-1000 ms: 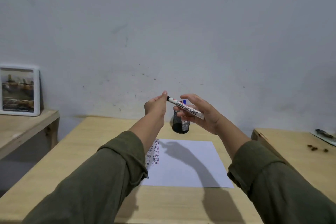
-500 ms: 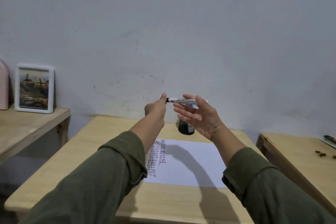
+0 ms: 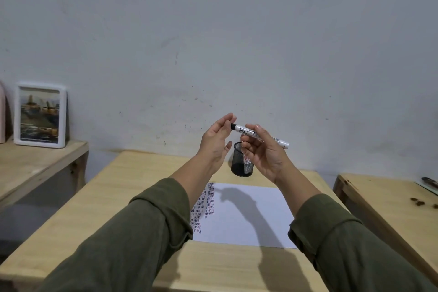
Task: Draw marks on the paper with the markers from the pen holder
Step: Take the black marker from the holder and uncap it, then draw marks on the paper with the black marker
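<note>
Marker tilted since | right hand grips it (left hand loose at cap) | paper clear below

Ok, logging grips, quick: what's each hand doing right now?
Left hand: fingertips on the marker's black end; grip unclear.
Right hand: closed on the marker barrel.

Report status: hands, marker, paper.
Right hand holds marker in air; left hand at its dark end. Paper flat below, columns of marks at left. Pen holder behind; nothing blocking.
</note>
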